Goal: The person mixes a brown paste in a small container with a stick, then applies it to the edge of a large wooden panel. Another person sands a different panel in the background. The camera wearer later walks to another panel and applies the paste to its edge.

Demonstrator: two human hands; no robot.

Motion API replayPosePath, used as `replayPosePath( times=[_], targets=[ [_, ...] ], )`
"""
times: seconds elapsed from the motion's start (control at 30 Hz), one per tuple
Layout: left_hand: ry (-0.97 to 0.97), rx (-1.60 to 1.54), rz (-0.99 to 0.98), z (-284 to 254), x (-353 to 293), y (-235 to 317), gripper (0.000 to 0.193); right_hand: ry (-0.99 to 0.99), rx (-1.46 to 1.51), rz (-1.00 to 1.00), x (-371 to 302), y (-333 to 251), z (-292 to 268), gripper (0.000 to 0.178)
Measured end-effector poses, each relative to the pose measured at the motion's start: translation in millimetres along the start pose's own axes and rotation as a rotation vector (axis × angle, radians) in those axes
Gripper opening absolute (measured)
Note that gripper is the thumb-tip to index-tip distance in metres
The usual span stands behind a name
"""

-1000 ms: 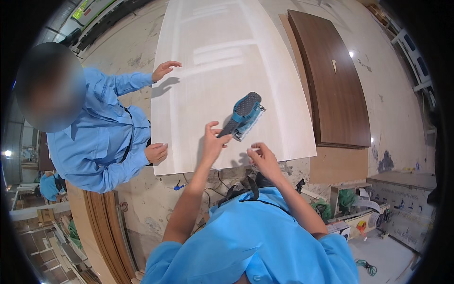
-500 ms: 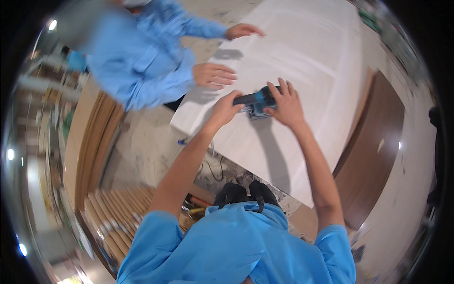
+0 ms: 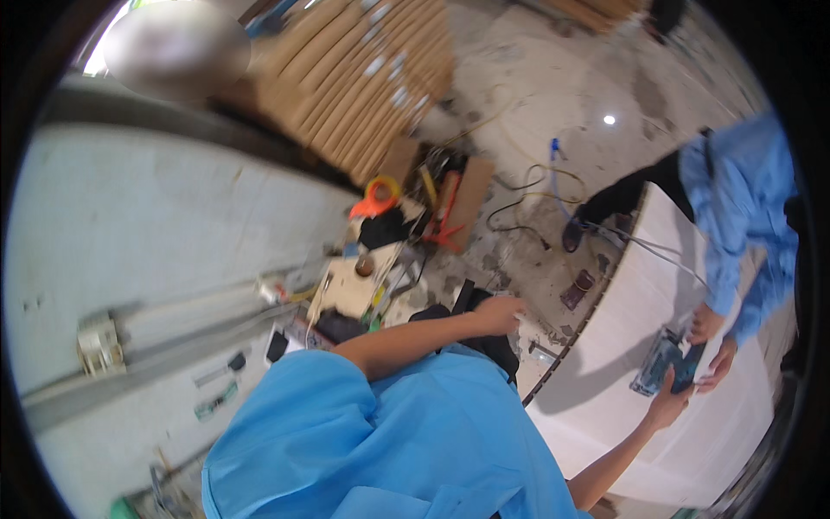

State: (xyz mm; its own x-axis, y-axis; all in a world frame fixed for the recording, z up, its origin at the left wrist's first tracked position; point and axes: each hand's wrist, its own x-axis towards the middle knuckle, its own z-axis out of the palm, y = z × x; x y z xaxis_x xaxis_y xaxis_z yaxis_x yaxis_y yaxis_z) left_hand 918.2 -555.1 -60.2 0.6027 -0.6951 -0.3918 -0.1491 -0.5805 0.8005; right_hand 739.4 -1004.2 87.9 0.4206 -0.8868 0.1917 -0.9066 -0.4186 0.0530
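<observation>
A teal and black electric sander point(image 3: 654, 365) stands on the pale panel point(image 3: 596, 415) to my right. My right hand point(image 3: 669, 403) grips its near side, with the thumb up against the body. A co-worker's two hands, one at the sander's top and one beside its handle, are close to mine; whether both touch it I cannot tell. My left hand point(image 3: 499, 316) is off the tool, in front of my waist short of the panel's edge. It holds nothing and its fingers are loosely apart, a little blurred.
The co-worker in a blue shirt point(image 3: 748, 190) stands across the panel. Cables and a hose point(image 3: 553, 195) lie on the floor. Ahead are an open carton of tools point(image 3: 462, 199), an orange tape roll point(image 3: 374, 203), and stacked brown boards point(image 3: 346, 82). A pale wall point(image 3: 156, 233) rises at left.
My view has swung left, so the panel and sander now appear at the right. My left hand has let go of the sander; my right stays on it. The co-worker's hands have come to the sander.
</observation>
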Motion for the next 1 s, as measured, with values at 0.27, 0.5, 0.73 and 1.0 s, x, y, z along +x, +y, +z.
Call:
replayPosePath(
  times=[0.27,0.5,0.73,1.0],
  targets=[
    [0.389,-0.121,-0.632,45,-236,-201,0.032,0.105,-0.035,-0.398,21,-21,-2,0.062],
    [0.862,-0.595,-0.775,79,-328,-217,0.028,-0.464,0.631,-0.836,-177,-216,11,0.033],
    [1.254,-1.285,-0.905,90,-339,-216,0.033,-1.182,0.468,-1.312,-471,-377,73,0.077],
    [1.174,-1.126,-1.091,159,-346,-133,0.038,-0.809,0.121,-1.943,-600,-506,170,0.099]
  ],
)
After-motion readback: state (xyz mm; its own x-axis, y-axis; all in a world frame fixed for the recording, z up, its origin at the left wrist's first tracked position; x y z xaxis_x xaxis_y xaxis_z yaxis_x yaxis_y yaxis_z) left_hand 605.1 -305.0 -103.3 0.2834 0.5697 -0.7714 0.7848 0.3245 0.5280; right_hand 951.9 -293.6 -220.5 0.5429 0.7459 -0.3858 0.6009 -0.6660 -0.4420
